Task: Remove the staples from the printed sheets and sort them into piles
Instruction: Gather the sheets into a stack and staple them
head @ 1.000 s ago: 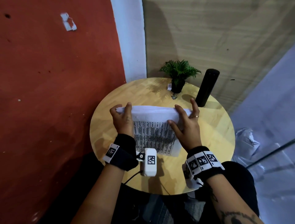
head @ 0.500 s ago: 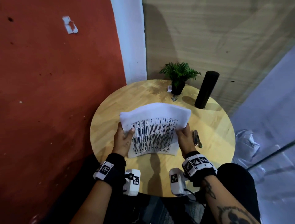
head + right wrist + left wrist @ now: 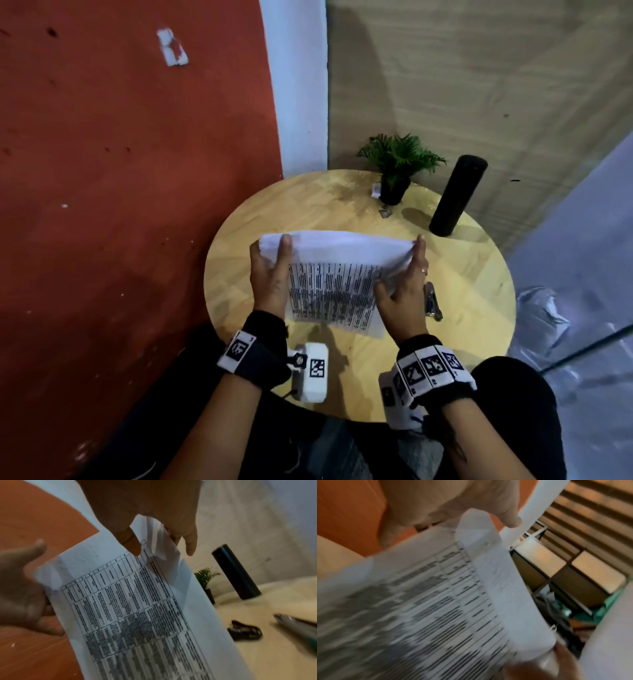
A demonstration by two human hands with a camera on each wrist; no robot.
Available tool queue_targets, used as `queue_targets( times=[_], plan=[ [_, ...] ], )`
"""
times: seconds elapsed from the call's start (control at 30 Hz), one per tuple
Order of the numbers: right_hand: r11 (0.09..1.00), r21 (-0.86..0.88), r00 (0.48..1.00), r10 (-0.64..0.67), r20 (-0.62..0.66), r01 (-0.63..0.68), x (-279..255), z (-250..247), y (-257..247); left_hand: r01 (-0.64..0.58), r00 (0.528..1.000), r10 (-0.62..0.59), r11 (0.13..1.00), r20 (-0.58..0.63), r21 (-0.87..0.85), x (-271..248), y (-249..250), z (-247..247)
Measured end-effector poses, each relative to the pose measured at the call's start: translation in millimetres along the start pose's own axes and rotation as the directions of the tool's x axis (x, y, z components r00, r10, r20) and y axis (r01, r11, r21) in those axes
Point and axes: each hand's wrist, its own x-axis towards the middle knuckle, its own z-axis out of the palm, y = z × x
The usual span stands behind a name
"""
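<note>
Above, head view: both hands hold 1 set of printed sheets (image 3: 330, 291) over the round desk (image 3: 469, 274), near edge low, far edge curled back toward the person. L hand (image 3: 270, 277) grips the sheets' left side, fingers running up to the far corner, thumb underneath; in the wrist view its fingers curl over the folded top edge. R hand (image 3: 404, 294) grips the right side, fingers up along the far right corner, thumb on the printed face; the wrist view shows a finger and thumb pinching the corner. Neither grip is spread wide; both close on paper. Page count cannot be told; a table of dense text covers the top page. Staple not discernible.

On the desk: 1 metal staple tool (image 3: 432, 303) just beside the R hand, 1 black cylinder flask (image 3: 457, 195) upright at the far right, 1 small potted plant (image 3: 397, 171) at the far edge, 1 small dark clip-like item (image 3: 385, 213) in front of the pot. Each wrist carries 1 marker band and 1 white camera unit.
</note>
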Motion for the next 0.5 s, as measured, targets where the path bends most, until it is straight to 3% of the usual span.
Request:
queue_targets(
  times=[0.17, 0.4, 0.5],
  plan=[
    [0.945, -0.295, 0.99, -0.123, 0.072, 0.139, 12, -4, -17, 0.083, 0.983, -0.088, 0.996, -0.158, -0.036, 21, 9, 19],
    [0.949, -0.294, 0.989, -0.086, 0.117, 0.117, 9, -4, -19, 0.096, 0.98, -0.095, 0.995, -0.177, 0.001, 24, 8, 17],
    [0.945, -0.297, 0.989, -0.11, 0.098, 0.134, 8, -4, -16, 0.115, 0.985, -0.102, 0.989, -0.136, 0.092, 26, 4, 15]
  ],
)
